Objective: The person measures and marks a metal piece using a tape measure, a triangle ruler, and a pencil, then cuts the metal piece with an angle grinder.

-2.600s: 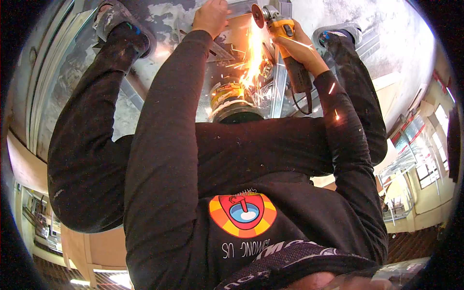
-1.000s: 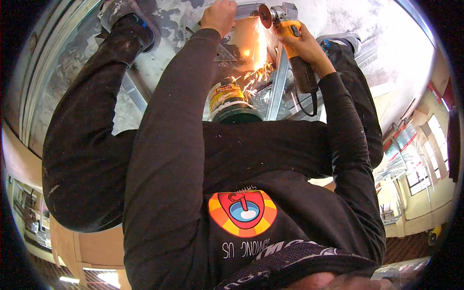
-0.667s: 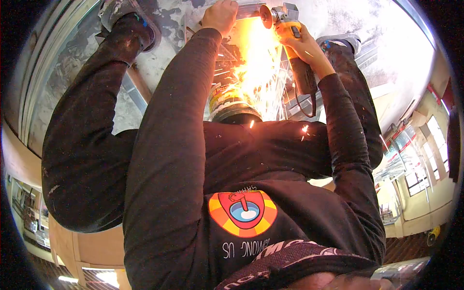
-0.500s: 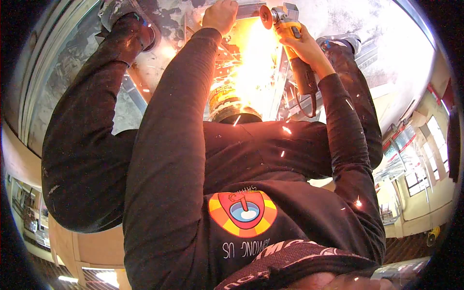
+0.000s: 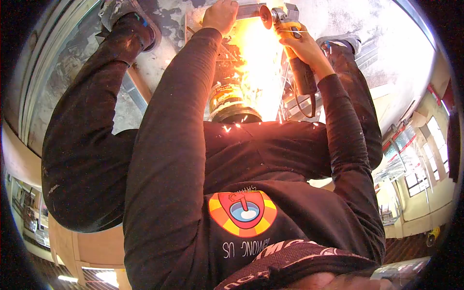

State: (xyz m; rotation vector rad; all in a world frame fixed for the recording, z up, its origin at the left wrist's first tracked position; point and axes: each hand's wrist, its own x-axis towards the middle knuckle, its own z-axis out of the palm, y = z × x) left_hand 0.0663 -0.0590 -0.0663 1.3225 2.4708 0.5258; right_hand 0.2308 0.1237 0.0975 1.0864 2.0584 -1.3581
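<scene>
My right hand [image 5: 303,44] is wrapped around a yellow and black angle grinder [image 5: 304,77]. The grinder's reddish disc [image 5: 265,17] is at the right end of a metal bar [image 5: 249,10], where a bright stream of sparks pours down towards me. At the bar's left end, my left hand [image 5: 220,17] is closed, apparently gripping the metal; its fingertips are partly hidden. Below the sparks, between my legs, a yellow-labelled bucket [image 5: 231,102] lies or stands; glare hides its right side.
My feet are planted on either side, the left shoe [image 5: 118,12] and the right shoe [image 5: 345,41] on a stained grey floor [image 5: 171,17]. A power cord [image 5: 309,108] loops from the grinder near my right leg. Long metal pieces [image 5: 137,92] lie by my left leg.
The spark stream has narrowed and dimmed on its left side, so more of the bucket shows. Both hands and the grinder have barely moved.
</scene>
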